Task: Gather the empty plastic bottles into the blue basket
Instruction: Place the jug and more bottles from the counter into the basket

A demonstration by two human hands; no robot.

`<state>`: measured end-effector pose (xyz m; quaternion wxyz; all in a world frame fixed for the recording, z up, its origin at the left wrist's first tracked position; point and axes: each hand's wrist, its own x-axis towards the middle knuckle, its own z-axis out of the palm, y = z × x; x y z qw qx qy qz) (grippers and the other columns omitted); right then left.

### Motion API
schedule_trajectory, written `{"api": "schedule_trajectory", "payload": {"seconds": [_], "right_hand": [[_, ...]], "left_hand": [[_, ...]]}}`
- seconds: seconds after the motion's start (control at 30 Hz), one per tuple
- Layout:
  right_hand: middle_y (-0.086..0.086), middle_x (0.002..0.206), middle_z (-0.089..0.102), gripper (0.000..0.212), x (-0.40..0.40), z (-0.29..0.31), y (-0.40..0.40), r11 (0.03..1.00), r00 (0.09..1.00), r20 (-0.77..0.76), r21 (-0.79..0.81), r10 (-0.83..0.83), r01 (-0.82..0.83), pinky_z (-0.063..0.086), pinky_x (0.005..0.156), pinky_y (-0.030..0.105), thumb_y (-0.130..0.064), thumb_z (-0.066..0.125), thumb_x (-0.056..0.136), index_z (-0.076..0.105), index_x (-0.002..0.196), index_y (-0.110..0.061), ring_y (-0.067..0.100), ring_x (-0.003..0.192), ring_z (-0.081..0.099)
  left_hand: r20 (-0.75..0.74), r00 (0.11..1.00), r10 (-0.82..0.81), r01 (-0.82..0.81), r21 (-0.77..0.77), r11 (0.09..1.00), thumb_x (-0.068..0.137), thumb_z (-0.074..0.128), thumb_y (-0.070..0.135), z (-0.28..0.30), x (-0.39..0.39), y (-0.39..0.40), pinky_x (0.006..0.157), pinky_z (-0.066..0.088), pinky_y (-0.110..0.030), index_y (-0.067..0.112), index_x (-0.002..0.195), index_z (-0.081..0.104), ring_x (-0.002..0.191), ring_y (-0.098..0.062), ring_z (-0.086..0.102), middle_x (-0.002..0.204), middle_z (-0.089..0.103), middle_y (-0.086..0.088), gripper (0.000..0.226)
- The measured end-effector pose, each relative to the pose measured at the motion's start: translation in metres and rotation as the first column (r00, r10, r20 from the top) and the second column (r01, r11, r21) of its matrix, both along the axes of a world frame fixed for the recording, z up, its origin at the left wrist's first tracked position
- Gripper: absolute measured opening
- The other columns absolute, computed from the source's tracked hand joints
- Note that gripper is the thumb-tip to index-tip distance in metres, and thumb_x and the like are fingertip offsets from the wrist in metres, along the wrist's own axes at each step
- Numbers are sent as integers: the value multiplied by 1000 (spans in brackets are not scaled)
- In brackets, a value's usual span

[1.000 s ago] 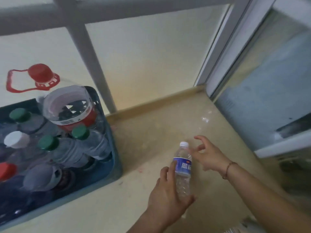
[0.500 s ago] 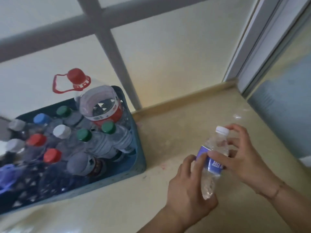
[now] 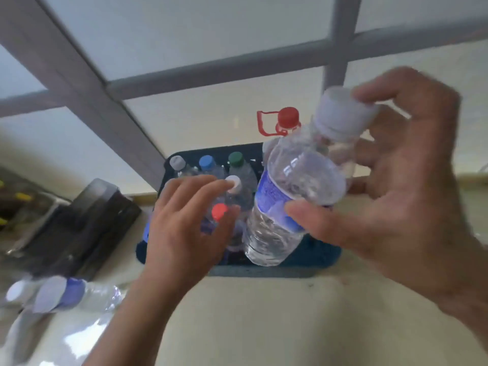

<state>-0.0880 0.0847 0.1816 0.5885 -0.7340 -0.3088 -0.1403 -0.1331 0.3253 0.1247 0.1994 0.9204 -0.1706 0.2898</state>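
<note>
I've carried the water bottle [image 3: 290, 202] from the worktop [image 3: 264, 326] up over the blue basket [image 3: 311, 256], right hand [image 3: 390, 196] gripping it. My left hand [image 3: 184, 228] has let go and spreads open at nine o'clock (over the caps), so dropping it in comes next.

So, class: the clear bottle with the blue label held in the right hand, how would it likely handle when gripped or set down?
The bottle looks empty and thin-walled, so it is probably very light and may dent under the right hand. Its ribbed round body would likely roll if laid down. Standing it among the crowded bottles in the blue basket, it may tip.
</note>
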Motion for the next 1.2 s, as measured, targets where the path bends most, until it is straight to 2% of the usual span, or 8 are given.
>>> {"api": "schedule_trajectory", "payload": {"seconds": [0.2, 0.3, 0.57, 0.83, 0.9, 1.0, 1.07, 1.2], "right_hand": [[-15, 114, 40, 77, -19, -55, 75, 938, 998, 56, -347, 28, -7, 49, 81, 16, -28, 86, 67, 36, 125, -25, 2, 96, 48], [-5, 118, 45, 72, -22, -78, 83, 901, 998, 64, -434, 15, 14, 47, 82, 15, -31, 79, 68, 37, 125, -22, 4, 95, 47], [-27, 99, 45, 65, -24, -115, 95, 786, 951, -242, -618, -190, 0, 44, 73, 12, -36, 85, 67, 32, 104, -47, -3, 91, 52], [-21, 95, 47, 39, -11, -108, 100, 639, 947, -273, -762, -172, -104, 44, 72, 22, -51, 75, 74, 46, 99, -43, -1, 86, 51], [-23, 99, 49, 40, -10, -104, 99, 605, 941, -277, -789, -195, -107, 50, 79, 28, -53, 74, 74, 47, 102, -42, 3, 91, 54], [-23, 103, 53, 52, -12, -96, 93, 541, 949, -239, -836, -208, -92, 52, 81, 34, -78, 58, 65, 40, 105, -50, 9, 96, 58], [-19, 100, 58, 63, -12, -87, 95, 523, 961, -157, -852, -228, -15, 54, 76, 40, -95, 35, 57, 38, 108, -58, 14, 91, 61], [-30, 102, 60, 56, -15, -50, 141, 692, 972, -185, -721, -146, -33, 54, 73, 36, -93, 39, 64, 40, 114, -69, 12, 90, 65]], "left_hand": [[-300, 954, 5, 123, 406, 905, 82, 57, 52, -26, 31, 59, 82, 47, -45, 31, 99, 65, 86, -25, 62, 90, 71, 8, 29], [-282, 958, -48, 156, 374, 914, 78, 74, 34, -32, 41, 61, 77, 45, -43, 26, 92, 64, 81, -25, 60, 78, 68, 7, 19], [-238, 969, -65, 154, 380, 912, 76, 75, 33, -39, 52, 67, 81, 38, -39, 26, 92, 67, 84, -23, 62, 76, 67, 8, 19], [-214, 970, -113, 185, 359, 915, 78, 76, 33, -35, 46, 73, 81, 41, -40, 23, 101, 68, 84, -25, 63, 86, 70, 5, 26], [-135, 987, -89, 125, 283, 951, 84, 72, 39, -25, 30, 86, 91, 43, -42, 23, 115, 67, 103, -25, 62, 109, 70, 3, 35], [144, 984, 103, -85, -131, 988, 88, 71, 26, -22, -20, 129, 98, 46, -42, 12, 120, 66, 113, -27, 59, 122, 65, -5, 35], [242, 877, 416, -291, -421, 859, 87, 69, 18, -47, -65, 164, 95, 48, -52, 7, 121, 58, 111, -36, 59, 120, 61, -16, 37], [-30, 612, 790, -598, -671, 438, 83, 72, 46, -127, -141, 222, 92, 44, -64, 8, 135, 41, 108, -48, 52, 129, 44, -27, 71]]}}
